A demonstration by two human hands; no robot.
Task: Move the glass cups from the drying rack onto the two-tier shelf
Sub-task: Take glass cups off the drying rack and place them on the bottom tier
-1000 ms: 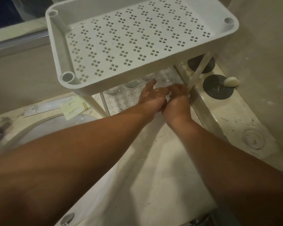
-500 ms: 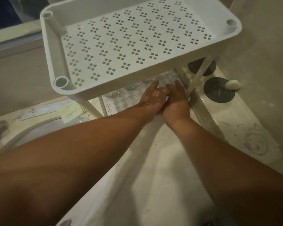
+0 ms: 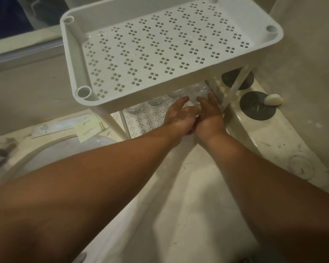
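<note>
Where both forearms reach under the shelf's [image 3: 179, 80] top tier, the left hand [image 3: 179, 115] and right hand [image 3: 209, 114] cup a clear cup [image 3: 193, 103] between them on the lower tier, fingers curved around its sides. Behind the fingertips, more cups [image 3: 156, 100] stand in a row along the lower tier.
</note>
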